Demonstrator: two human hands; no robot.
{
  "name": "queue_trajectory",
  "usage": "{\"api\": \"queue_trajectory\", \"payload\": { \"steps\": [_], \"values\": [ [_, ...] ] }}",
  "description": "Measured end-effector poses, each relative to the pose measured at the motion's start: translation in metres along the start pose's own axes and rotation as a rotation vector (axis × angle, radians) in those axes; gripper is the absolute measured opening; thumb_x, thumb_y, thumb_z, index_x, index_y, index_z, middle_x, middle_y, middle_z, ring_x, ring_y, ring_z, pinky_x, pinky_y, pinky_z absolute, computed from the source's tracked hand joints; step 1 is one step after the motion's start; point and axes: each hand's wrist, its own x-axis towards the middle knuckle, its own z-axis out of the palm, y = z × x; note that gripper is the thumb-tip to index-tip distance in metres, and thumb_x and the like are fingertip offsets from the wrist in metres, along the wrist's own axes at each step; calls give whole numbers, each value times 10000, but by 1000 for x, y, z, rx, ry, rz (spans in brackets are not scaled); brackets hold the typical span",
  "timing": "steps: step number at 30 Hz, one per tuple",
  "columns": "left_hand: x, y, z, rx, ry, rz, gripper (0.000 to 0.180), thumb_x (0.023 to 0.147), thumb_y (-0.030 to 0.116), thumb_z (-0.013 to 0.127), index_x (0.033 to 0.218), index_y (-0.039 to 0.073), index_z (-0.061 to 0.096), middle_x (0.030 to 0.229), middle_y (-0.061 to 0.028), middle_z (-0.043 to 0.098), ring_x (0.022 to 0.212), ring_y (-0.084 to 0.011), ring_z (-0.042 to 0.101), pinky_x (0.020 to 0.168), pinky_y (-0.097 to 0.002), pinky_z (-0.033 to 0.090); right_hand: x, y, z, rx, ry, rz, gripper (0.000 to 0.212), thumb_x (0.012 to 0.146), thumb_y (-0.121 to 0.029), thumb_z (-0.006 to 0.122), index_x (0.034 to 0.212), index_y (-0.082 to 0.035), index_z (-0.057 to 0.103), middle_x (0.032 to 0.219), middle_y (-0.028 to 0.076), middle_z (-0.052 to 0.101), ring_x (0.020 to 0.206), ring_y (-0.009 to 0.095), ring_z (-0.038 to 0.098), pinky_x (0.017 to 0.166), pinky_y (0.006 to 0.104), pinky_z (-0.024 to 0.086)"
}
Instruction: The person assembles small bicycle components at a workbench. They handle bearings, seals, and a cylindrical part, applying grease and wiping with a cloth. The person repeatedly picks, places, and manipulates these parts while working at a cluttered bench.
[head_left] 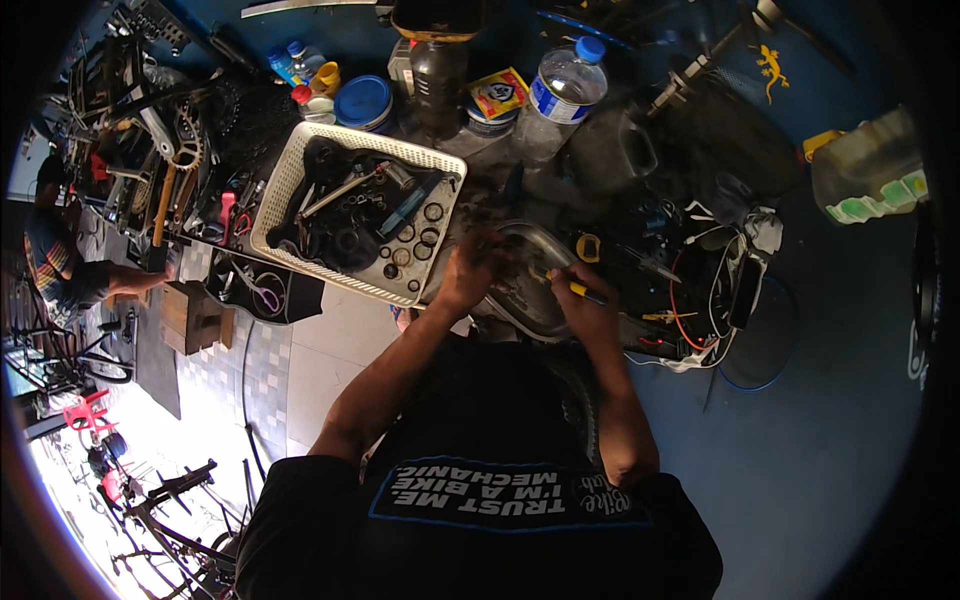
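Note:
My right hand is closed around a slim hand tool with a yellow-and-black handle; its working end points left over a shallow metal tray, too dim to tell its kind. At that tray's left side, my left hand has its darkened fingers curled together. Whatever they may hold is too dark and small to name. Just left of this hand stands a cream perforated plastic basket with tools, black rings and small metal parts in it.
Behind the basket are a blue-lidded tub and a large clear bottle with a blue cap. Cables and small tools clutter the bench's right end around a white cable. Far left, another person is near hanging bike parts.

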Motion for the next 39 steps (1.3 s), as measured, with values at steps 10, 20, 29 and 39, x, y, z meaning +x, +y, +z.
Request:
{"api": "queue_trajectory", "payload": {
  "steps": [10, 20, 29, 39],
  "values": [
    [-5, 16, 13, 382, -75, 68, 289, 996, 4, 568, 1268, -61, 640, 1040, -164, 764, 868, -206, 764, 693, -330, 637, 6, -24, 12, 129, -15, 34, 171, 944, -194, 752, 943, -33, 695, 801, 120, 732, 703, 203, 720, 665, 334, 551],
    [-12, 3, 12, 697, 41, 464, 168, 989, 38, 584, 1139, -38, 592, 946, -241, 744, 852, -438, 742, 680, -490, 581, 7, 29, 9, -434, 21, -581, 190, 901, -143, 802, 1062, -83, 722, 921, 87, 728, 813, 251, 715, 725, 373, 584],
    [-53, 120, 61, 1073, -7, 584, 200, 905, 90, 729, 1036, 1, 606, 963, -211, 721, 863, -464, 710, 685, -512, 568, -15, 19, -30, -571, -176, -458, 385, 953, -86, 672, 1330, -158, 700, 1356, 120, 645, 1199, 343, 646, 1002, 449, 548],
    [-28, 34, 37, 1057, 101, 461, 170, 903, 130, 717, 1041, 59, 649, 1167, -263, 668, 895, -465, 698, 747, -534, 585, -91, -19, -17, -110, -467, -49, 327, 983, -235, 687, 1281, -102, 707, 1137, 166, 742, 1036, 344, 728, 928, 419, 567]
  ]
}}
